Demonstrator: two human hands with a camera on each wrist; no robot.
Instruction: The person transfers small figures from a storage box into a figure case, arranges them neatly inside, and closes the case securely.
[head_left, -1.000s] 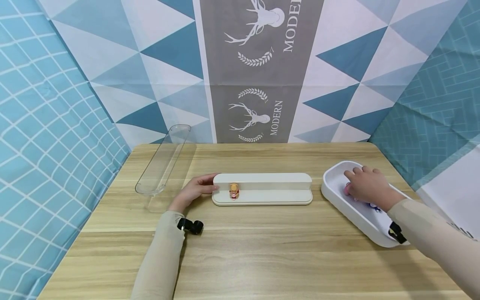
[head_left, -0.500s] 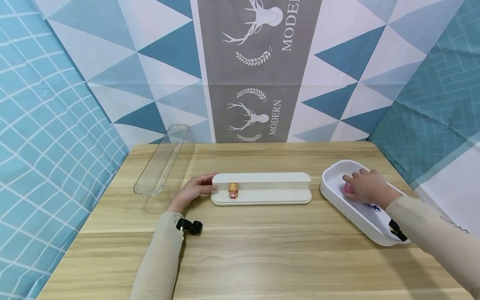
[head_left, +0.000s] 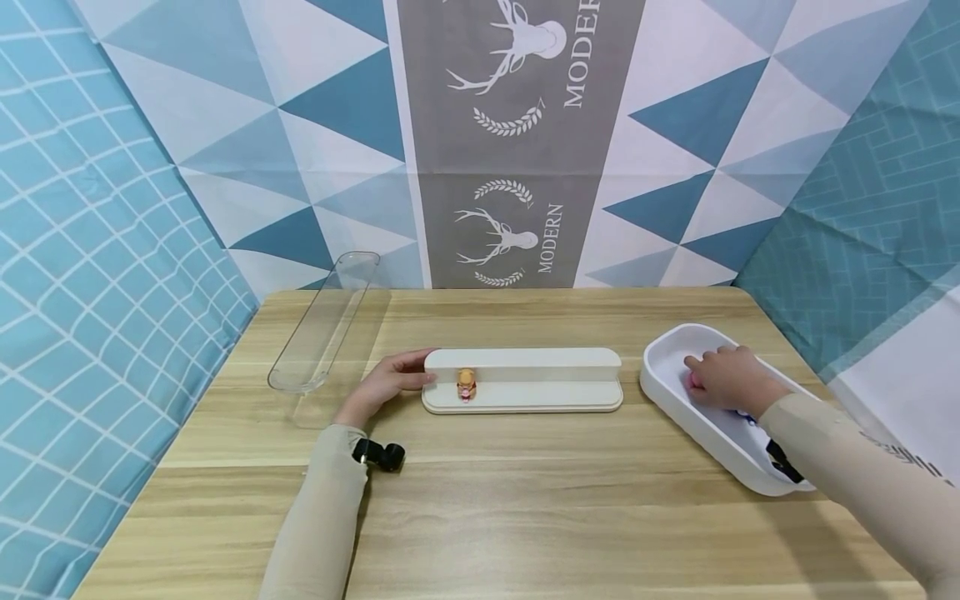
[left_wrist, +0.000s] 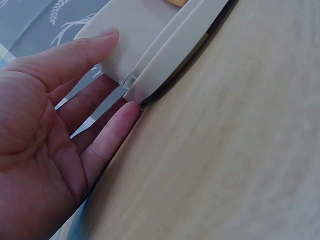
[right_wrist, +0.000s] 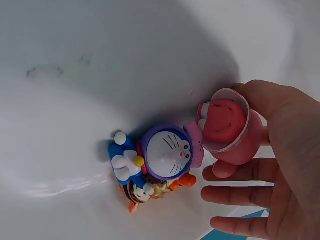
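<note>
My left hand (head_left: 390, 385) holds the left end of a cream two-step display stand (head_left: 547, 398). In the left wrist view the thumb lies on the stand's upper face and the other fingers reach round its end. A small orange-and-red figurine (head_left: 467, 386) stands on the lower step near that hand. Inside a white oval tub (head_left: 678, 417), my right hand (head_left: 731, 379) pinches a pink figurine (right_wrist: 242, 142) between thumb and fingers. Beside it lie a blue-and-white cat figurine (right_wrist: 162, 152) with a pink bow and an orange tiger figurine (right_wrist: 135, 194), partly hidden beneath the cat.
A clear plastic cover (head_left: 322, 333) stands on the left of the wooden table (head_left: 525, 500), close to the back. Patterned cloth (head_left: 510, 150) hangs behind the table and along both sides. A black wrist camera (head_left: 381, 454) sits on the left wrist.
The right hand has shifted slightly inside the tub and its fingers have drawn in around the pink figurine, which shows less now. The left hand and stand stay put.
</note>
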